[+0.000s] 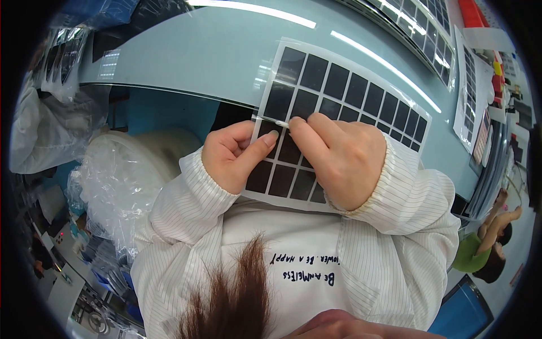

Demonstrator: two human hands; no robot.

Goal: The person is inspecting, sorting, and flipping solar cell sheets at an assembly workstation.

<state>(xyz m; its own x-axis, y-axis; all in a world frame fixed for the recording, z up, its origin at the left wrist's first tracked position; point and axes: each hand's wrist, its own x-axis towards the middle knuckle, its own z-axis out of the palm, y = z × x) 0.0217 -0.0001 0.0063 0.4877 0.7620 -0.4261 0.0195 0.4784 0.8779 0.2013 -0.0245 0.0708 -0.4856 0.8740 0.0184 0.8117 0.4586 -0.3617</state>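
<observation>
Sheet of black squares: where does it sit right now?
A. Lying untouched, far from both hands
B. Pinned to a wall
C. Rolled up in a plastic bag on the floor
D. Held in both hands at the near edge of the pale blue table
D: the left hand and right hand both pinch the sheet of black squares, which extends over the pale blue table.

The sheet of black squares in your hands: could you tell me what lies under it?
Under the sheet of black squares lies the pale blue table. Left hand and right hand cover its lower squares.
</observation>
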